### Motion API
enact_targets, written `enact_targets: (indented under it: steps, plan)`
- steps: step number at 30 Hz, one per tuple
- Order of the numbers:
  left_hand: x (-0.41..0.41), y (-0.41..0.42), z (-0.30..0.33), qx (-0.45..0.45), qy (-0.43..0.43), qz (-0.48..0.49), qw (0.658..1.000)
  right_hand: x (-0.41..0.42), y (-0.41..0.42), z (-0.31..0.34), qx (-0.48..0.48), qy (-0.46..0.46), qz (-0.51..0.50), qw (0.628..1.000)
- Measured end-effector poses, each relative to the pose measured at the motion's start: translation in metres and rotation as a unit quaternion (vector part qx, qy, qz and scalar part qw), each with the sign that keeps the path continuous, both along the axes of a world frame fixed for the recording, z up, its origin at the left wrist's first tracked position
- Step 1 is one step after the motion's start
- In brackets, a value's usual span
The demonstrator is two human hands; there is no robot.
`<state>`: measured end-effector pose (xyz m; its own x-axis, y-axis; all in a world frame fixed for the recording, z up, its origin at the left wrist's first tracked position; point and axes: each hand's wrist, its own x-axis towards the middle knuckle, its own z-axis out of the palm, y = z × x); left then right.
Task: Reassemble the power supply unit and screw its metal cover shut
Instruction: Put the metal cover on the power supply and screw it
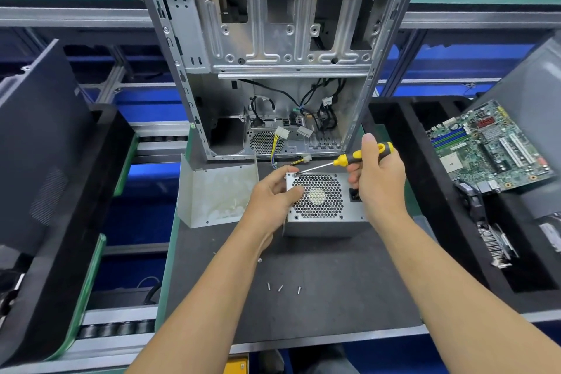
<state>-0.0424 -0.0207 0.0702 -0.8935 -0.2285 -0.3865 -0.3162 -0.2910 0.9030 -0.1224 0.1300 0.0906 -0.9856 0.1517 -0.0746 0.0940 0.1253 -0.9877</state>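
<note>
Driving a screw at the far-left corner of the power supply unit's fan face.

PSU stands on the dark mat, just in front of the open PC case, fan grille up. Right hand wraps the yellow-and-black screwdriver; tip sits on the corner screw. Left hand grips the unit's left edge, thumb on the grille, steadying it. Progress, judged: early to middle. One screw under the driver, seating not discernible. Three loose screws lie on the mat nearer the person than the PSU; possibly a fourth small one closer to the unit, too small to confirm. One bent metal cover rests left of the PSU, not yet fitted, so cover fitting and fastening remain. Count: one screwdriver, one PSU, one cover, one motherboard well right.
</note>
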Motion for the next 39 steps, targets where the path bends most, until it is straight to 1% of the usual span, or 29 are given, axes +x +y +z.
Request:
enact_targets:
  steps: [3, 6, 8, 9, 10, 11, 13, 14, 15, 17, 20, 22, 24, 25, 26, 28, 29, 30, 32, 36, 39]
  plan:
    - [0.0, 0.0, -0.001, -0.002, -0.001, 0.002, 1.0, 0.005, -0.002, 0.007, 0.015, 0.021, 0.006, 1.0]
    - [-0.001, 0.0, -0.003, -0.002, 0.002, 0.007, 1.0, 0.012, -0.007, 0.029, 0.081, 0.101, 0.031, 0.991]
    - [-0.001, 0.0, -0.003, -0.005, 0.004, 0.008, 1.0, 0.016, -0.013, 0.053, 0.147, 0.172, 0.095, 0.969]
    - [-0.001, 0.0, -0.002, -0.011, 0.003, 0.01, 1.0, 0.019, -0.018, 0.067, 0.192, 0.207, 0.142, 0.949]
    - [-0.001, 0.001, -0.001, -0.019, 0.002, 0.013, 1.0, 0.02, -0.024, 0.08, 0.246, 0.234, 0.195, 0.92]
    - [-0.001, 0.001, 0.0, -0.025, 0.001, 0.014, 1.0, 0.022, -0.031, 0.092, 0.31, 0.252, 0.249, 0.882]
    - [0.0, 0.001, 0.001, -0.03, -0.002, 0.01, 0.999, 0.021, -0.045, 0.111, 0.456, 0.265, 0.344, 0.777]
    - [0.0, 0.002, 0.002, -0.028, -0.001, 0.007, 1.0, 0.019, -0.052, 0.118, 0.514, 0.258, 0.375, 0.727]
    - [0.0, 0.002, 0.003, -0.025, 0.0, 0.004, 1.0, 0.017, -0.057, 0.124, 0.554, 0.245, 0.401, 0.687]
    - [0.0, 0.002, 0.005, -0.021, -0.003, 0.008, 1.0, 0.012, -0.064, 0.133, 0.606, 0.238, 0.438, 0.62]
    - [0.0, 0.003, 0.002, -0.01, -0.007, 0.023, 1.0, 0.003, -0.069, 0.143, 0.663, 0.27, 0.464, 0.522]
    - [0.0, 0.003, 0.0, -0.018, -0.005, 0.025, 1.0, 0.0, -0.071, 0.146, 0.694, 0.304, 0.45, 0.472]
    - [-0.001, 0.004, 0.0, -0.026, -0.006, 0.026, 0.999, -0.001, -0.074, 0.143, 0.722, 0.332, 0.422, 0.436]
    - [-0.002, 0.003, 0.0, -0.026, -0.008, 0.026, 0.999, -0.001, -0.075, 0.141, 0.736, 0.333, 0.409, 0.425]
    - [-0.003, 0.003, -0.001, -0.025, -0.008, 0.026, 0.999, 0.0, -0.077, 0.141, 0.749, 0.311, 0.401, 0.426]
    - [-0.004, 0.003, -0.001, -0.025, -0.007, 0.026, 0.999, -0.002, -0.079, 0.145, 0.758, 0.231, 0.41, 0.452]
    - [-0.004, 0.002, -0.002, -0.028, -0.008, 0.024, 0.999, -0.002, -0.08, 0.148, 0.756, 0.201, 0.422, 0.459]
    - [-0.005, 0.002, -0.003, -0.033, -0.011, 0.022, 0.999, -0.003, -0.08, 0.15, 0.753, 0.195, 0.432, 0.457]
    - [-0.005, 0.001, -0.004, -0.033, -0.017, 0.025, 0.999, -0.003, -0.077, 0.151, 0.746, 0.212, 0.44, 0.452]
    - [-0.009, -0.001, -0.004, -0.027, -0.055, 0.029, 0.998, 0.002, -0.071, 0.151, 0.731, 0.242, 0.441, 0.461]
    - [-0.014, -0.004, -0.001, -0.066, -0.072, -0.005, 0.995, 0.0, -0.07, 0.148, 0.724, 0.234, 0.437, 0.479]
